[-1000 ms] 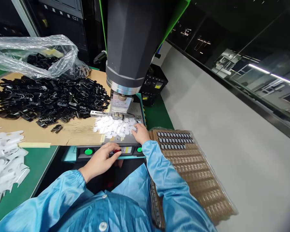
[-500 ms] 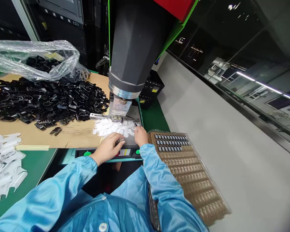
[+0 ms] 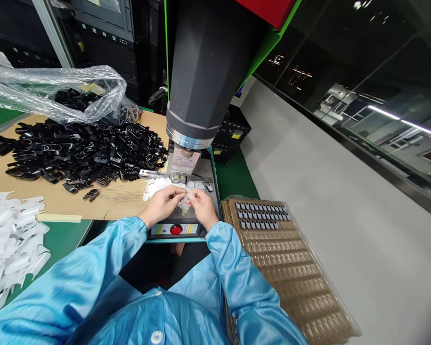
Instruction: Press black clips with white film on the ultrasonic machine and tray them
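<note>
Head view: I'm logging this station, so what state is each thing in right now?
left hand: pinching a small white piece
right hand: pinching the same piece
press head: raised
plastic bag: open, black parts spilled out
brown tray: top rows filled, rest bare

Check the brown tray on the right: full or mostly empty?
Mostly empty. The brown tray has small grey parts only in its far three rows; the remaining pockets look bare.

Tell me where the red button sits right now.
In the head view the red button sits centre-frame on the machine's front panel, just below the left hand and right hand, left of the brown tray.
</note>
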Tool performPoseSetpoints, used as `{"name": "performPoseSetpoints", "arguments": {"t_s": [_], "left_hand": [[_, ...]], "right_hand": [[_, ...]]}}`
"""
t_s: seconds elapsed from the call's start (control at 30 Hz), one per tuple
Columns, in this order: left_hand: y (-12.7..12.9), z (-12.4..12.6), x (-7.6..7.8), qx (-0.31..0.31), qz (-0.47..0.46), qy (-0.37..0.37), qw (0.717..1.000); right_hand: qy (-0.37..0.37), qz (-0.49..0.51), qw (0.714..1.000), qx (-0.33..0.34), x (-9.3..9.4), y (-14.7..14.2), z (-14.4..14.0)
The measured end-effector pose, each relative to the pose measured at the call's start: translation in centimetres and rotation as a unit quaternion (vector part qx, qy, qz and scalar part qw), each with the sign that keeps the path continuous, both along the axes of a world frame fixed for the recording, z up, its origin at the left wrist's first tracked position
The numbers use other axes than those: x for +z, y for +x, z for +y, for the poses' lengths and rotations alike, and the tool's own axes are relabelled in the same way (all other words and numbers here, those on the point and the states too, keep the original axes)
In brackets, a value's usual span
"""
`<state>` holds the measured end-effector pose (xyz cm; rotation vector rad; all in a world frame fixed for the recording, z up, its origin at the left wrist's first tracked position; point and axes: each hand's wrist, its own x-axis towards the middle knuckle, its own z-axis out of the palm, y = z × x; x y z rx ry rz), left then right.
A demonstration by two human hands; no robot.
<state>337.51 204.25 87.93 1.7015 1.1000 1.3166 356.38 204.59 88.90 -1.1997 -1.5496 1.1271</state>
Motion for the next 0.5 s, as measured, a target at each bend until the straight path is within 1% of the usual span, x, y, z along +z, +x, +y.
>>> {"name": "performPoseSetpoints", "arguments": {"t_s": [0.1, 0.17, 0.23, 0.3, 0.37, 0.43, 0.5], "left_hand": [[-1.8, 0.5, -0.4, 0.017, 0.006, -0.022, 1.0], [-3.2, 1.0, -0.3, 0.039, 0.035, 0.002, 0.999], [-4.6, 1.8, 0.0, 0.064, 0.092, 0.054, 0.992], [-5.7, 2.9, 0.2, 0.074, 0.163, 0.109, 0.978], [-6.2, 4.2, 0.2, 0.072, 0.225, 0.148, 0.96], [-6.1, 5.6, 0.0, 0.066, 0.276, 0.166, 0.944], [-5.5, 6.7, -0.2, 0.061, 0.319, 0.171, 0.93]], "right_hand": [[-0.006, 0.006, 1.0, 0.0, 0.0, -1.2, 0.8], [0.002, -0.019, 1.0, -0.024, 0.3, -1.6, 1.5], [0.031, -0.097, 0.993, -0.057, 0.8, -1.4, 2.3], [0.081, -0.219, 0.969, -0.081, 1.4, -1.2, 3.1], [0.125, -0.332, 0.931, -0.084, 1.8, -1.0, 4.0], [0.147, -0.402, 0.901, -0.073, 2.0, -1.2, 4.7], [0.153, -0.448, 0.879, -0.061, 2.0, -1.5, 5.2]]}}
